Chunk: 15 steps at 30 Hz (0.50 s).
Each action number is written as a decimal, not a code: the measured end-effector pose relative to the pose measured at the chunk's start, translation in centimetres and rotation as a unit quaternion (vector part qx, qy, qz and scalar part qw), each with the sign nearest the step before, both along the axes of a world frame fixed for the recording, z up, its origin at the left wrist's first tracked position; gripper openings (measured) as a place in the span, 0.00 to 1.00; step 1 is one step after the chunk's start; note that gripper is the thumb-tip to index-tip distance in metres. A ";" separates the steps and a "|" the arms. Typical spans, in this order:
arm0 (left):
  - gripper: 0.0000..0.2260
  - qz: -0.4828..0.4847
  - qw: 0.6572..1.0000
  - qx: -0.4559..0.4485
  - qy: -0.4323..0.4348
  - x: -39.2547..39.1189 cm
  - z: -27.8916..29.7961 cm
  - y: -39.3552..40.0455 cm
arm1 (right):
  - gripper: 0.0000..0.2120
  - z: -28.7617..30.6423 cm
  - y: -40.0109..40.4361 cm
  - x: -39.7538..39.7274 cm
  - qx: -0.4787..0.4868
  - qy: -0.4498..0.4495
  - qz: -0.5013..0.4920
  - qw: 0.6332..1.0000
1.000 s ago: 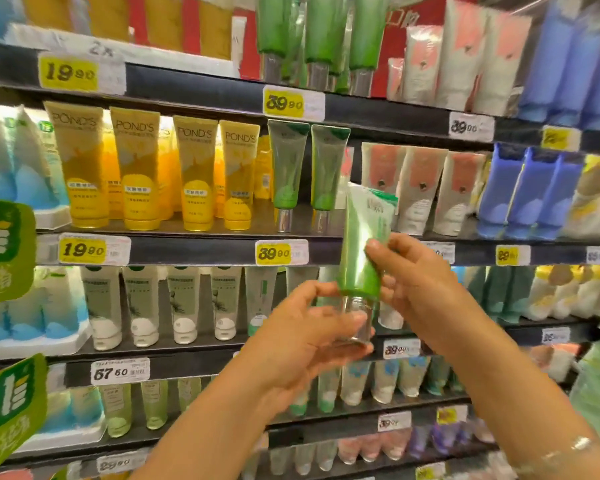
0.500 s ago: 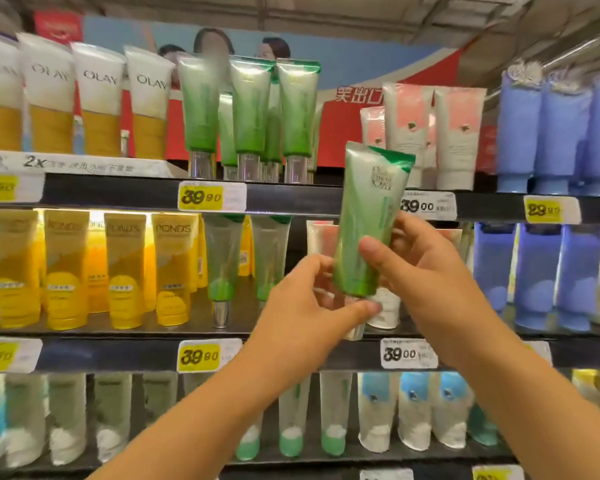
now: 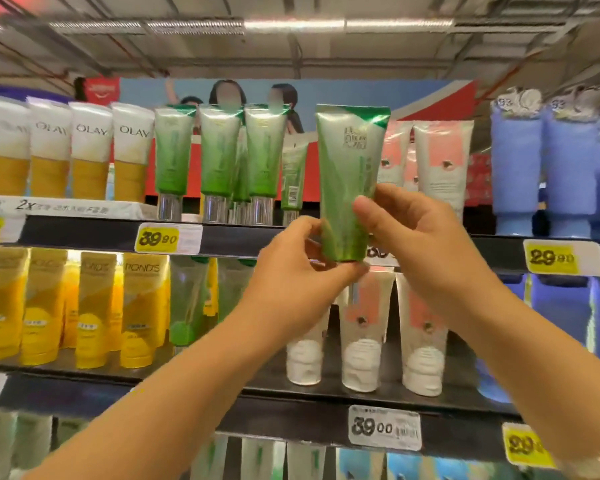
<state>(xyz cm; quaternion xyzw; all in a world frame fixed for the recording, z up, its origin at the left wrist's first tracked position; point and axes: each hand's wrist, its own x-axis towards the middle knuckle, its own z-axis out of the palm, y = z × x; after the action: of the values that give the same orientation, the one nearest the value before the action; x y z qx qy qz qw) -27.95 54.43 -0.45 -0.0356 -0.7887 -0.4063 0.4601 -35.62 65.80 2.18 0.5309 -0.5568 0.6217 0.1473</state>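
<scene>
A green and silver cosmetic tube [image 3: 347, 174] stands upright in the air in front of the top shelf [image 3: 84, 230], cap end down. My left hand [image 3: 298, 271] grips its lower end, and the cap is hidden behind those fingers. My right hand [image 3: 416, 244] pinches the tube's lower body from the right, thumb on the front. Three matching green tubes [image 3: 219, 157] stand in a row on the top shelf just to the left, with a gap beside them.
White and orange Olay tubes [image 3: 70, 150] fill the top shelf's left, pink and white tubes [image 3: 437, 161] and blue tubes [image 3: 541, 168] its right. Yellow Pond's tubes [image 3: 94, 306] stand one shelf down. Yellow price tags [image 3: 168, 239] line the shelf edges.
Both hands have carried the green tube upward from the middle shelf's level to the top shelf's level, and my view has tilted up with it.
</scene>
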 end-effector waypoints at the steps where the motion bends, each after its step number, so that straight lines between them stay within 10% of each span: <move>1: 0.14 0.005 1.000 0.000 0.005 -0.2 0.7 -0.3 | 0.08 0.3 0.1 -0.6 -0.007 0.003 -0.018 1.000; 15: 0.08 0.077 0.994 -0.066 -0.028 -4.3 7.8 -4.9 | 0.22 2.6 -1.2 -7.4 0.061 0.033 -0.284 0.956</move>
<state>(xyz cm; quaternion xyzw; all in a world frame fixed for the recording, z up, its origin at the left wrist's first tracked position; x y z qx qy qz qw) -32.26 49.49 7.37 0.0061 -0.8267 -0.3178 0.4642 -42.99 64.63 4.74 0.3795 -0.7159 0.5014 0.3035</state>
